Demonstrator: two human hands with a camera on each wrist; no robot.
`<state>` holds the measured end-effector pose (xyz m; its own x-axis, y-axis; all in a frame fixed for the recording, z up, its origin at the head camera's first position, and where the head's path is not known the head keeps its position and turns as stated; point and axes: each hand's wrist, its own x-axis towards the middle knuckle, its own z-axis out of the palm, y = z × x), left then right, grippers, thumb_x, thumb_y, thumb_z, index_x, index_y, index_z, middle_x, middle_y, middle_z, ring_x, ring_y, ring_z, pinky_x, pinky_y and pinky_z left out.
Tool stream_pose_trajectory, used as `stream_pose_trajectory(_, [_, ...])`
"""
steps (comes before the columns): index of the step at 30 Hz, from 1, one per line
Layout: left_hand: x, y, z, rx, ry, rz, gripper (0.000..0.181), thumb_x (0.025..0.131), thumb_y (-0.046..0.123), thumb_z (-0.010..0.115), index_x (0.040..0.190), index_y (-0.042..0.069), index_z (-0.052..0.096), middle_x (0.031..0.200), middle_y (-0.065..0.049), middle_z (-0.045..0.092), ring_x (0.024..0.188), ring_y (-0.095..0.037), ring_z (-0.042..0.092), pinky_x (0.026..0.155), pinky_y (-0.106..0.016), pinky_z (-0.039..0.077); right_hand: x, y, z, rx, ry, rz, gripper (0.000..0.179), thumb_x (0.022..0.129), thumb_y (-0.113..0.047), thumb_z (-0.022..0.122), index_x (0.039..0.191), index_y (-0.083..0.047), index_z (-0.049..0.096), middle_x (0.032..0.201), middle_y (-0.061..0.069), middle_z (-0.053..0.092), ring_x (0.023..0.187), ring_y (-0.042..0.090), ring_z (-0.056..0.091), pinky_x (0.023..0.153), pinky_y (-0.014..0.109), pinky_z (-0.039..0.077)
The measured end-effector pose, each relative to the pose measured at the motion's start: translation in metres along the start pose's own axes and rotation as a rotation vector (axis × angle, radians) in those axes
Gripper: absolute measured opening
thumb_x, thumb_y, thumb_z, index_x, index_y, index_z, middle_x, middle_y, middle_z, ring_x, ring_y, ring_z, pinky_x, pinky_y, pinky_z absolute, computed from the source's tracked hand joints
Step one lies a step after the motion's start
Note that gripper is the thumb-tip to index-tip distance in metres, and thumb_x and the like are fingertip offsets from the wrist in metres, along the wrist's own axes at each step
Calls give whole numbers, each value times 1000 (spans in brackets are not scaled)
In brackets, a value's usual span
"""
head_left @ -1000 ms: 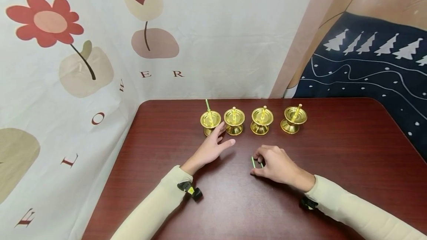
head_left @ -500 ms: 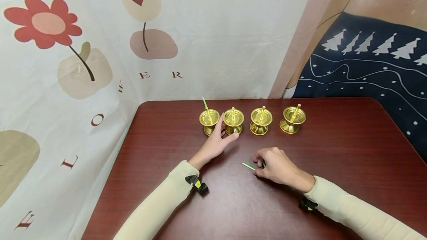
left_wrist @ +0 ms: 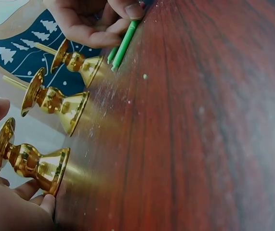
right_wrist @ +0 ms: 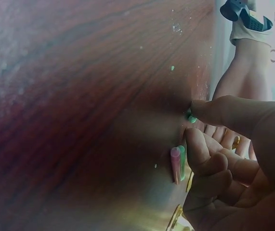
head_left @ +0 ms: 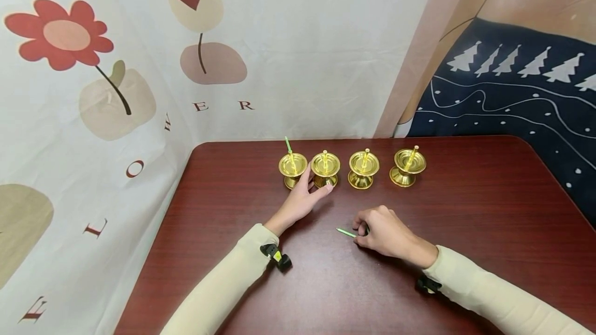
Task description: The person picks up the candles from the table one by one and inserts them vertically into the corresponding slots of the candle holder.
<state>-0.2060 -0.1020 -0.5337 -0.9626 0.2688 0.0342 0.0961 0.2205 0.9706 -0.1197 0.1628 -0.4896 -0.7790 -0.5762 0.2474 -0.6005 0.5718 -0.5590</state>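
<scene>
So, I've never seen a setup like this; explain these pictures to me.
No machine: a person is working bare-handed. The wide picture comes from a camera on the head, the two close ones from cameras on the wrists. On the dark red table stand four brass holders in a row, the leftmost with a thin green stick in it. The left hand curves round the second holder. The right hand has its thumb at another green stick; whether it is pinched, I cannot tell. The right wrist's view also shows a pink stick and a further green one.

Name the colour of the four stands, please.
The stands are shiny gold, clearest in the left wrist view.
</scene>
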Motion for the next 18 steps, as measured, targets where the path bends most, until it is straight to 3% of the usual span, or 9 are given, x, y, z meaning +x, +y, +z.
stream_pose_trajectory(3, [-1, -1, -2, 8, -1, 15, 102, 100, 43, 82, 177, 17, 21, 173, -19, 38, 159, -29, 38, 128, -48, 34, 5, -21, -13, -28, -33, 63, 23, 75, -3, 89, 82, -16, 72, 70, -22, 58, 65, -6, 55, 61, 29, 55])
stream_pose_trajectory(9, [-3, -2, -8, 46, 3, 56, 100, 100, 40, 81, 177, 15, 22, 172, -19, 41, 160, -27, 37, 128, -51, 32, 6, -24, -16, -56, -55, 73, 22, 75, 1, 82, 81, -18, 73, 70, -21, 59, 66, -6, 55, 62, 26, 54])
stream_pose_trajectory(18, [-6, 2, -15, 58, 9, 38, 105, 101, 44, 81, 177, 11, 18, 173, -18, 40, 161, -27, 35, 129, -50, 30, 6, -21, -15, -31, -62, 72, 19, 72, 1, 75, 80, -16, 72, 67, -21, 58, 63, -6, 53, 61, 24, 52])
